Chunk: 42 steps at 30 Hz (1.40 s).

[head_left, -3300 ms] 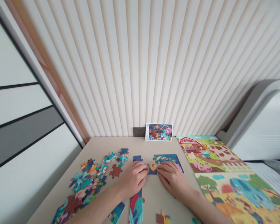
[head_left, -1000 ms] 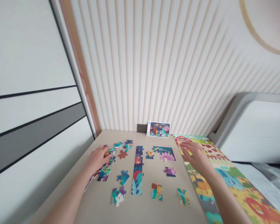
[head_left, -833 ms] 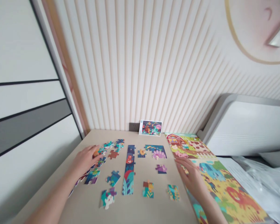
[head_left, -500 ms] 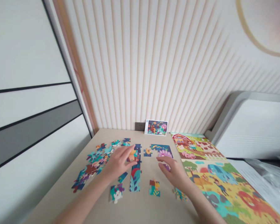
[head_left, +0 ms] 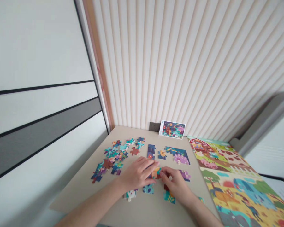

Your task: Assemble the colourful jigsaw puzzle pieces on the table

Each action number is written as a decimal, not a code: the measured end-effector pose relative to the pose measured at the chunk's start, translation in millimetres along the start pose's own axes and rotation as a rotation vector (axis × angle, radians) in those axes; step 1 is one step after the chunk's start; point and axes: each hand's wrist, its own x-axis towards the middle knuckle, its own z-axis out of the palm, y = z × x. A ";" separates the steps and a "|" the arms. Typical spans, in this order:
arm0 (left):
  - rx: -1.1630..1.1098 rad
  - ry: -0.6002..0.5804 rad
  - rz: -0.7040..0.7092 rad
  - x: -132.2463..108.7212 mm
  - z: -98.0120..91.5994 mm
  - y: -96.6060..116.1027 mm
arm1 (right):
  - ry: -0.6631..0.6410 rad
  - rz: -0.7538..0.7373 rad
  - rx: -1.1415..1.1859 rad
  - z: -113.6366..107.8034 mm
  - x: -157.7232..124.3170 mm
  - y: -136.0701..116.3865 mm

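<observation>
Jigsaw piece sits above the middle of the worktop, pinched in the right hand. Left hand reaches against it, its grip unclear. Light fingertip contact suits these small interlocking tabs. Loose pieces lie heaped leftward.

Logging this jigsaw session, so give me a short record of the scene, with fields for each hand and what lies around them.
Left hand: fingers reach to the orange and teal jigsaw piece.
Right hand: fingertips closed on that piece from the other side.
Loose pieces: a heap of jigsaw pieces beyond and left of the left hand.
Joined pieces: a blue jigsaw section with pink shapes, beyond the hands.
Picture card: a picture card propped against the wall.
At right: a large farm-scene puzzle board.
</observation>
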 end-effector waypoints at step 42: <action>-0.058 0.015 -0.335 -33.0 -18.6 -72.8 | 0.322 0.099 -0.316 -39.3 6.7 23.8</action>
